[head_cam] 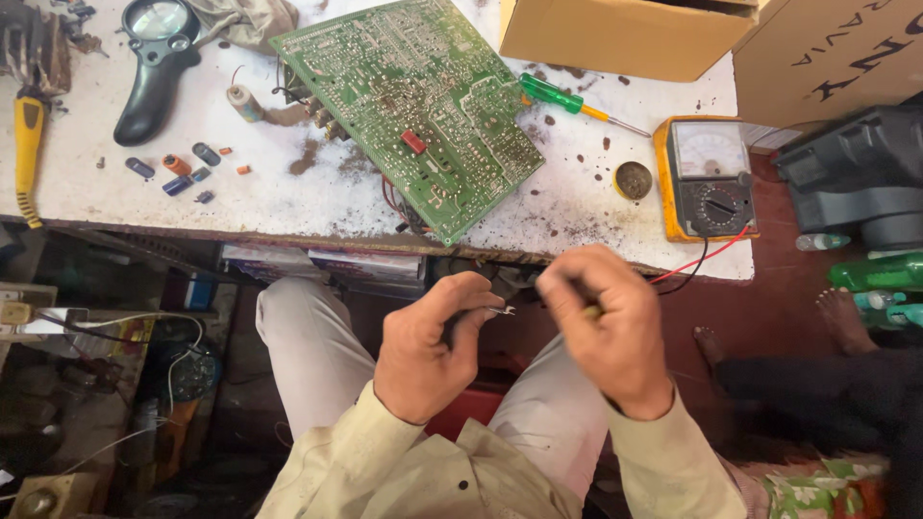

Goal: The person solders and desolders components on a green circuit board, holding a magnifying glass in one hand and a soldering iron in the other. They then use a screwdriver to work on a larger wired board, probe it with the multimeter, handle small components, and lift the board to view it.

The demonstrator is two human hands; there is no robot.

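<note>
My left hand (433, 346) is closed around a thin dark probe whose metal tip (502, 310) points right. My right hand (606, 322) is closed on another probe with a yellowish end, and red and black leads (700, 261) run from it up to a yellow analogue multimeter (707, 178) on the white bench. The two hands meet above my lap, just below the bench's front edge (288, 234). A green circuit board (413, 106) lies on the bench above them, overhanging the edge.
A green-handled screwdriver (567, 101), a black magnifier (154, 67), a yellow-handled tool (27, 144), small loose components (183, 168) and a round tin (633, 180) lie on the bench. Cardboard boxes (625, 34) stand at the back. Another person's bare feet (846, 317) are at right.
</note>
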